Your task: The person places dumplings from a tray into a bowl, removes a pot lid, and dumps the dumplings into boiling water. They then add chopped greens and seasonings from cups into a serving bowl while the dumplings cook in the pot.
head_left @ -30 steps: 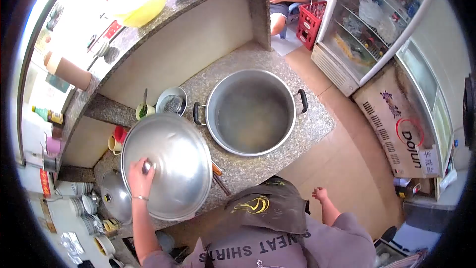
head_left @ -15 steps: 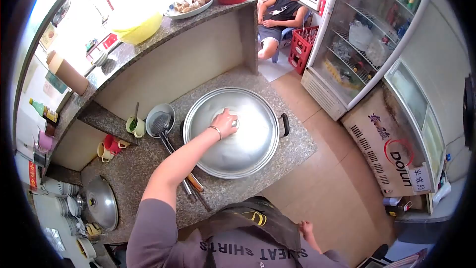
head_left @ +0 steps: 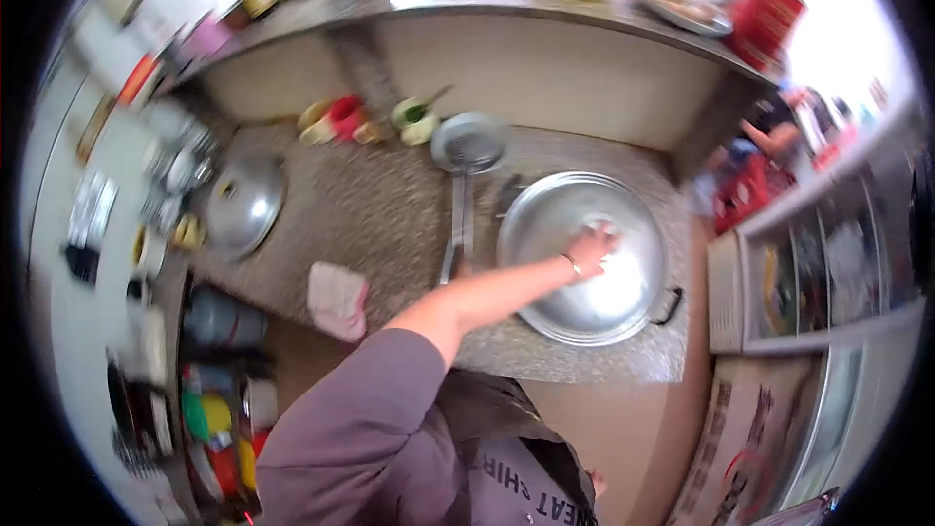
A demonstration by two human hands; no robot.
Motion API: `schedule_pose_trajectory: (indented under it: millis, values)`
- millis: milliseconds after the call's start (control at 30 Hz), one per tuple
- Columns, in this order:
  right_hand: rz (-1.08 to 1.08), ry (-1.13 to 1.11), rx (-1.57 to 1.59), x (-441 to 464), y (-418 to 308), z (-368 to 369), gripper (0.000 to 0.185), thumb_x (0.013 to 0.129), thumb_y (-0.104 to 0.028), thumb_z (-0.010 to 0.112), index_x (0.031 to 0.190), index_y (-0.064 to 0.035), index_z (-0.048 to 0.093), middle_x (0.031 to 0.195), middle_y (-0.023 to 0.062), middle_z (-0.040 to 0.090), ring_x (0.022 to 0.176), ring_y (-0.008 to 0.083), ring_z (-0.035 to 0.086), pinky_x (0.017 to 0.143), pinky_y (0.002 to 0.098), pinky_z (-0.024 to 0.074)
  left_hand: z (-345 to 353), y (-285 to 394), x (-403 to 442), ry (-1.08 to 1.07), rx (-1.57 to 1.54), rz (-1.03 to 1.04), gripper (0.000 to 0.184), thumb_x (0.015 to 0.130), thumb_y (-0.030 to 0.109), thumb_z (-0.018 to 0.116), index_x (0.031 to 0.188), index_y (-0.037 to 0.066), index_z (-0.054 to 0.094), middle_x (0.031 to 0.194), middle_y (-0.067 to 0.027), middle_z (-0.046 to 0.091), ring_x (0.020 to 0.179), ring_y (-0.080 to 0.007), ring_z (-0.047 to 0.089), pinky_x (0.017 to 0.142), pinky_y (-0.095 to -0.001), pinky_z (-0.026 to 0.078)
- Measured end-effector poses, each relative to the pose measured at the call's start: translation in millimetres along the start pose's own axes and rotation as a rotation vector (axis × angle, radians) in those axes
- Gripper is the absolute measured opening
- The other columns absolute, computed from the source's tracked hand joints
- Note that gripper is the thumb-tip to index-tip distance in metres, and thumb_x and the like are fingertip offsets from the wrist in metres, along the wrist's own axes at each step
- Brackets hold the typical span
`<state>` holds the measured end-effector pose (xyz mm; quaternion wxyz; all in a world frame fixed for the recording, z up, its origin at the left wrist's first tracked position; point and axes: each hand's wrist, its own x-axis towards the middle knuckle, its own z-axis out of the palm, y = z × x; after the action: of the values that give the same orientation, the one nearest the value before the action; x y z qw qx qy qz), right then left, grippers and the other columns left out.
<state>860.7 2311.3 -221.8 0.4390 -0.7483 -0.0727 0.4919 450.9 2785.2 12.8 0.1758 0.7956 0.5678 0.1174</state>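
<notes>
The domed metal lid (head_left: 545, 287) sits over a black-handled pot (head_left: 669, 306), right on the granite table (head_left: 360, 195). The left hand (head_left: 588, 251) lies at its middle, likely to settle it evenly; blur hides whether the fingers grip. The right hand's (head_left: 597, 482) state cannot be told. The shirt (head_left: 351, 429) partly reads "EAT SHIR"

The person is wearing a greyish-purple short-sleeved top (head_left: 341, 429) with dark lettering across the chest. A dark apron (head_left: 506, 414) is covering part of it, and a thin bracelet (head_left: 573, 265) is circling one wrist.
</notes>
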Motion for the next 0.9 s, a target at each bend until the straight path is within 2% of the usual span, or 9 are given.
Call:
schedule_pose_trajectory:
  millis: [167,233,333,467,600,667,733,800,900]
  values:
    - [-0.619,-0.19,-0.357,57.6,-194.8,141.2,0.02,0.093,-0.02,0.051,0.082,-0.0035,0.051,0.065,0.001,0.05,0.056,0.0086,0.045,0.047,0.0209,0.0353,-13.3,-14.3,-152.1,0.296,-0.316,0.005,0.06,0.081,0.024,0.062,0.134,0.008,0.037,0.14,-0.0164,0.026,0.124,-0.0323,0.038,0.102,-0.0391,0.036]
    - [-0.783,-0.267,-0.419,46.9,-251.1,236.4,0.027,0.094,-0.019,0.05,0.113,0.0003,0.054,0.094,0.0082,0.06,0.08,0.0131,0.057,0.064,0.0244,0.0478,-15.7,-43.4,-229.4,0.32,-0.435,-0.199,0.051,0.083,0.023,0.06,0.129,0.009,0.043,0.136,-0.0169,0.031,0.122,-0.0319,0.041,0.1,-0.039,0.037]
    - [-0.746,-0.663,-0.4,-54.9,-281.5,395.3,0.032,0.095,-0.023,0.046,0.116,0.0002,0.053,0.1,0.0103,0.06,0.086,0.0165,0.058,0.073,0.028,0.0481,-10.3,-106.5,-360.5,0.554,-0.2,-0.561,0.043,0.075,0.017,0.064,0.116,0.009,0.053,0.119,-0.0184,0.047,0.113,-0.035,0.046,0.095,-0.0417,0.04]
    - [-0.937,-1.162,-0.678,-200.6,-174.3,567.6,0.033,0.093,-0.025,0.046,0.112,-0.0002,0.058,0.1,0.0097,0.061,0.087,0.0171,0.057,0.082,0.0295,0.0447,-26.4,-176.9,-498.6,0.436,0.024,-1.066,0.051,0.081,0.018,0.056,0.128,0.002,0.044,0.136,-0.0195,0.036,0.124,-0.0362,0.036,0.103,-0.0474,0.03]
    - [-1.669,-1.492,-0.805,-355.6,-45.2,643.9,0.041,0.084,-0.006,0.051,0.124,0.0006,0.047,0.13,0.0203,0.044,0.118,0.0374,0.045,0.099,0.0389,0.0376,-32.9,-229.5,-533.6,0.264,0.144,-1.033,0.052,0.085,0.017,0.047,0.135,0.003,0.036,0.147,-0.0116,0.023,0.136,-0.0296,0.02,0.108,-0.0519,0.02]
    - [-1.574,-1.456,-0.862,-360.5,31.6,671.4,0.051,0.083,-0.013,0.052,0.131,0.0001,0.04,0.139,0.0186,0.036,0.125,0.0374,0.038,0.104,0.0441,0.0312,-4.6,-266.1,-547.9,-0.028,0.061,-1.102,0.057,0.089,0.02,0.04,0.142,0.006,0.024,0.151,-0.0066,0.014,0.139,-0.0241,0.013,0.109,-0.0531,0.015]
    - [-1.855,-1.103,-1.308,-361.4,79.2,669.9,0.059,0.084,-0.024,0.053,0.136,-0.0021,0.034,0.143,0.0165,0.03,0.132,0.0337,0.029,0.108,0.0496,0.0206,15.7,-277.0,-562.4,0.07,0.064,-0.996,0.055,0.092,0.026,0.035,0.143,0.01,0.022,0.152,-0.0053,0.01,0.14,-0.022,0.009,0.108,-0.059,0.008]
    - [-1.682,-1.113,-1.477,-383.1,72.9,669.1,0.066,0.083,-0.031,0.052,0.139,-0.0036,0.03,0.146,0.0141,0.026,0.136,0.0306,0.023,0.109,0.053,0.0134,13.8,-288.2,-579.3,0.048,0.058,-0.928,0.055,0.093,0.028,0.036,0.144,0.014,0.022,0.152,-0.0032,0.009,0.141,-0.0182,0.007,0.106,-0.0621,0.004]
    - [-1.809,-1.037,-1.404,-389.7,79.4,663.3,0.066,0.083,-0.03,0.051,0.14,-0.0047,0.029,0.146,0.011,0.027,0.135,0.0299,0.023,0.11,0.0511,0.0134,-2.4,-296.4,-603.4,0.125,-0.012,-0.753,0.058,0.086,0.019,0.046,0.141,0.018,0.029,0.151,-0.0024,0.016,0.139,-0.018,0.014,0.106,-0.0629,0.006]
